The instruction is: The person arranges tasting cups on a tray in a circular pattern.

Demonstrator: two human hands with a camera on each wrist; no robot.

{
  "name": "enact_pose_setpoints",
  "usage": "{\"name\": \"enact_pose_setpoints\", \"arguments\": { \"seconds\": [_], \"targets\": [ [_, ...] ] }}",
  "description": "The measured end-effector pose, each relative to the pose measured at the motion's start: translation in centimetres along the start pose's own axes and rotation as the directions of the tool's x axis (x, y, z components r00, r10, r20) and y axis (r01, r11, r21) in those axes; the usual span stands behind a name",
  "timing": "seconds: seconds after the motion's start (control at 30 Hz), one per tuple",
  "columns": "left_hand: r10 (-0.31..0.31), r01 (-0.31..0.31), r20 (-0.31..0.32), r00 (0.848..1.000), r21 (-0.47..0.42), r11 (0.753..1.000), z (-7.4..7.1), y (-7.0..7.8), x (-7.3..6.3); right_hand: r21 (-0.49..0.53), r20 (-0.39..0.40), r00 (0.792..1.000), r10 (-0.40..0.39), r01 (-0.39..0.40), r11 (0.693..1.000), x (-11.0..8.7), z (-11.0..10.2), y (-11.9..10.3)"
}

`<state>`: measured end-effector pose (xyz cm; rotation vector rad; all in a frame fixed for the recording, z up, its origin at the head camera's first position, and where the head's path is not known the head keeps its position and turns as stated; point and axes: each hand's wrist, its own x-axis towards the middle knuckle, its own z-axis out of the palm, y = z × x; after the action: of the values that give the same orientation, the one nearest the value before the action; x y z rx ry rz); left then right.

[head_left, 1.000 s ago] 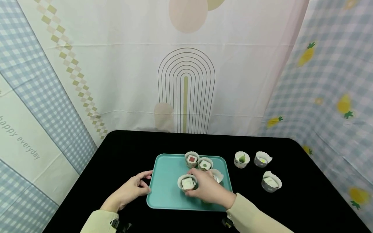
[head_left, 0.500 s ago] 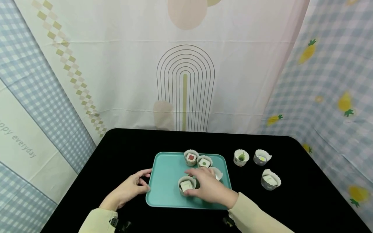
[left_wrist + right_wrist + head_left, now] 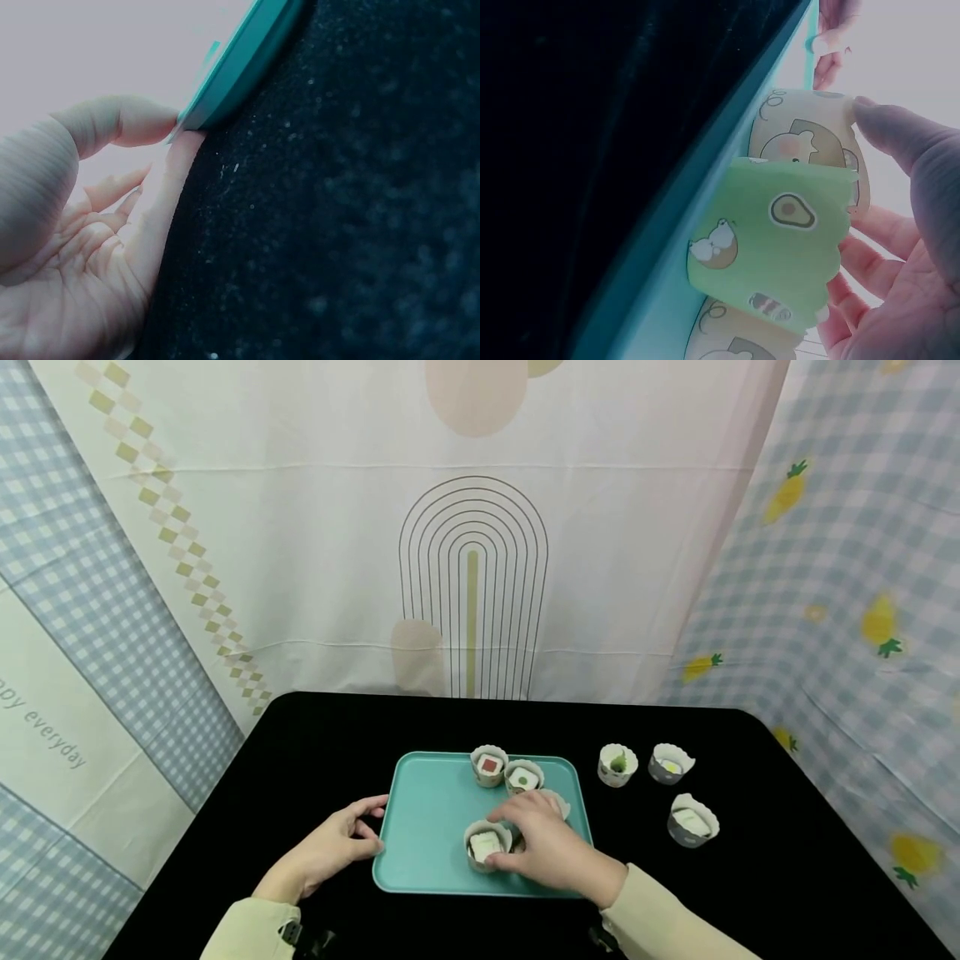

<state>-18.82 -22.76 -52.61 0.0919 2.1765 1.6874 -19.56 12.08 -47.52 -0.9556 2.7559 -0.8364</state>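
My left hand (image 3: 318,852) pinches the left rim of a turquoise tray (image 3: 420,868), thumb above and fingers at the edge in the left wrist view. On the tray, my right hand (image 3: 551,847) holds a beige patterned paper cupcake cup (image 3: 799,124) by its rim, with a white block inside. A green paper cup (image 3: 769,236) with an avocado print stands right beside it in the right wrist view, mostly hidden by the hand from above. Behind are a cup (image 3: 488,779) with a red-marked block, another cup (image 3: 522,763) with a green-dotted block, and a partly hidden cup (image 3: 561,804).
To the right of the tray, three more filled paper cups stand on the black table (image 3: 330,743): a white one (image 3: 613,779), a grey one (image 3: 663,775) and a nearer grey one (image 3: 684,837). A printed white curtain (image 3: 330,568) hangs behind.
My right hand has lowered the beige cup onto the tray and shifted it slightly right and nearer. The left hand stays at the tray's rim.
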Motion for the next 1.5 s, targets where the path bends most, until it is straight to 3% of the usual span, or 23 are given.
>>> {"name": "enact_pose_setpoints", "arguments": {
  "seconds": [1.07,1.2,1.33,1.5],
  "targets": [
    [-0.011,0.011,-0.002,1.0,-0.014,1.0,0.0,0.0,0.1,0.005,-0.008,1.0,-0.03,0.03,1.0,-0.7,0.3,0.0],
    [-0.022,0.022,-0.015,1.0,-0.018,1.0,0.2,-0.1,0.0,0.042,-0.006,1.0,-0.019,0.02,0.999,-1.0,-0.2,0.2],
    [-0.02,0.02,-0.015,1.0,-0.013,1.0,0.2,-0.2,0.0,0.096,-0.056,0.998,0.005,0.001,0.995,-1.7,-1.4,0.8],
    [-0.013,0.013,-0.011,1.0,0.008,1.0,0.0,0.0,0.1,0.068,-0.164,0.986,0.037,-0.026,0.997,-3.1,-3.3,2.2]
  ]
}}
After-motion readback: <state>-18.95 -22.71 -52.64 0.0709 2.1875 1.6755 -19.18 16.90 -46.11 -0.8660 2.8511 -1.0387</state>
